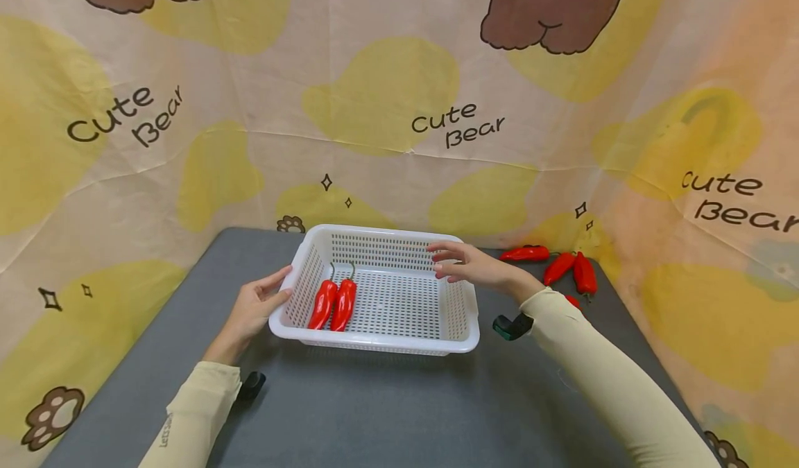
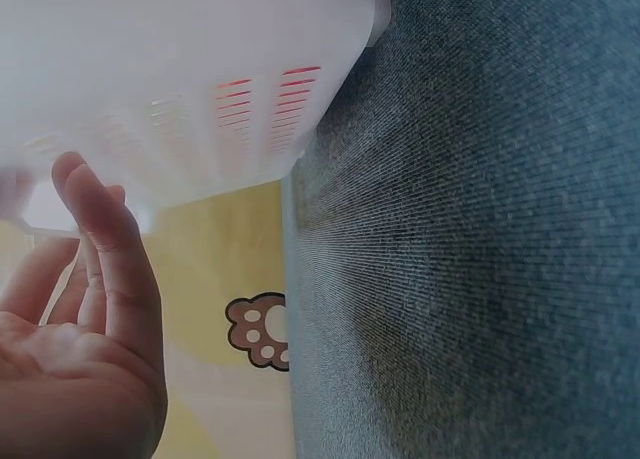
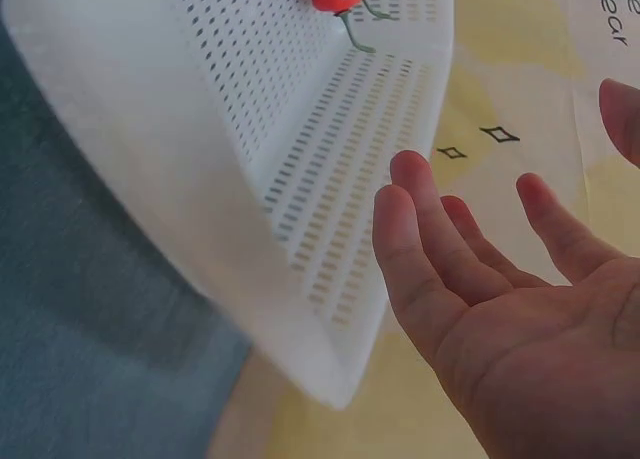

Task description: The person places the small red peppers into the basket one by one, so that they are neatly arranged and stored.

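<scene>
Lying in a slotted basket (image 1: 396,305), two tapered peppers (image 1: 344,305) gleam.

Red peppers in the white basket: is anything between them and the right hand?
Nothing visible. The right hand is at the basket's right end, fingers spread, and only bare basket floor lies between its side and the two red peppers.

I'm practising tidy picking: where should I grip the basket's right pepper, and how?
Come from above, through the open top of the basket, and probably pinch the right pepper across its thick end, near the stem. Its right side is free; the left pepper lies close on the other.
</scene>
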{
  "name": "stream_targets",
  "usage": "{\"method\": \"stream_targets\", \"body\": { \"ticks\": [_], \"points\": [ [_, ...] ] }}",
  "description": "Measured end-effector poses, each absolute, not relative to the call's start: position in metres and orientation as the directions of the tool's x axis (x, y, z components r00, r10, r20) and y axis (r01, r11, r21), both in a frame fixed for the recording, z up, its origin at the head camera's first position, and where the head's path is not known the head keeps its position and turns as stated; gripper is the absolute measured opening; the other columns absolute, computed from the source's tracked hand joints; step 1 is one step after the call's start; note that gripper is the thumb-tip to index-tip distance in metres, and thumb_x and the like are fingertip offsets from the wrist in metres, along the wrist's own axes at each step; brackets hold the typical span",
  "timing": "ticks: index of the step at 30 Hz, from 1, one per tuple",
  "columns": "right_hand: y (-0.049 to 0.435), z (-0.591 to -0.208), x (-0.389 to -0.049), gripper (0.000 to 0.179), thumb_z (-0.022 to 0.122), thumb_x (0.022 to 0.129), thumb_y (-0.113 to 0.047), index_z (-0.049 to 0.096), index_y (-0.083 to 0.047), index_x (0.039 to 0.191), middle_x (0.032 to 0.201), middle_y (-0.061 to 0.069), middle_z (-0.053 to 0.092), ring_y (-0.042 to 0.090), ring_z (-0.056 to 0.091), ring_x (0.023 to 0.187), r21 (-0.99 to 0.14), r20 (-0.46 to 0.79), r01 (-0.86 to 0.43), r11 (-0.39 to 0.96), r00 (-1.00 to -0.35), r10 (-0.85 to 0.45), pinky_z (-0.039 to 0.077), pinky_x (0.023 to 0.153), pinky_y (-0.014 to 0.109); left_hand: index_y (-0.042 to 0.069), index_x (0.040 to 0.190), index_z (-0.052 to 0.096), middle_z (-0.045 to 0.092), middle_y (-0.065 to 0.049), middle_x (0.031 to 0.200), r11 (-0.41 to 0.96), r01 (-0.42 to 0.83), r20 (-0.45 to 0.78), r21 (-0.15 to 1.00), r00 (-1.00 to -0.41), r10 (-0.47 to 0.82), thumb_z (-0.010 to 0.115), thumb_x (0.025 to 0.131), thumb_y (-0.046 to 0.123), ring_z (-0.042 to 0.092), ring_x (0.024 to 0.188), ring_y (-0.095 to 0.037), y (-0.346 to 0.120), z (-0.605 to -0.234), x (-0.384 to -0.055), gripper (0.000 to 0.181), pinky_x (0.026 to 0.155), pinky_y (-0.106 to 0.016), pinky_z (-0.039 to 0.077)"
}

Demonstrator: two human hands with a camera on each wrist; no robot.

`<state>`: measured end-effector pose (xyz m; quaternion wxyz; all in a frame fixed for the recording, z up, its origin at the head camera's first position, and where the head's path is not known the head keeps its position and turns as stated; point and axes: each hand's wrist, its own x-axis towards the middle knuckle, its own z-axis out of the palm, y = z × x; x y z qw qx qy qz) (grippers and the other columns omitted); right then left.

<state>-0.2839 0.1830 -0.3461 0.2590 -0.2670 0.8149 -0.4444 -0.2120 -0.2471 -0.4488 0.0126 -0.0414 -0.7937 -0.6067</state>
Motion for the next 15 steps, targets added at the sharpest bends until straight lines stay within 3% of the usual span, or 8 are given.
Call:
{"method": "stream_targets", "body": {
  "ticks": [6,15],
  "points": [
    [0.202,-0.352,-0.28,0.057,0.056,0.103,-0.019,0.035,-0.008,0.155,0.16,0.023,0.036,0.048,0.045,0.138,-0.873,-0.15,-0.22,0.436,-0.729,-0.668,0.047,0.108,0.056,0.004,0.154,0.041,0.046,-0.027,0.153,0.269,0.079,0.068,0.96,-0.997,0.047,0.063,0.101,0.02,0.063,0.1,0.009,-0.247,-0.449,-0.212,0.059,0.082,-0.016,0.056],
    [0.228,-0.353,-0.266,0.059,0.057,0.103,-0.024,0.035,-0.01,0.156,0.159,0.027,0.036,0.047,0.051,0.135,-0.872,-0.143,-0.201,0.446,-0.766,-0.626,0.043,0.111,0.061,0.004,0.154,0.04,0.046,-0.027,0.153,0.27,0.079,0.069,0.96,-0.997,0.047,0.063,0.101,0.021,0.063,0.101,0.009,-0.246,-0.449,-0.211,0.06,0.082,-0.017,0.056]
  ]
}}
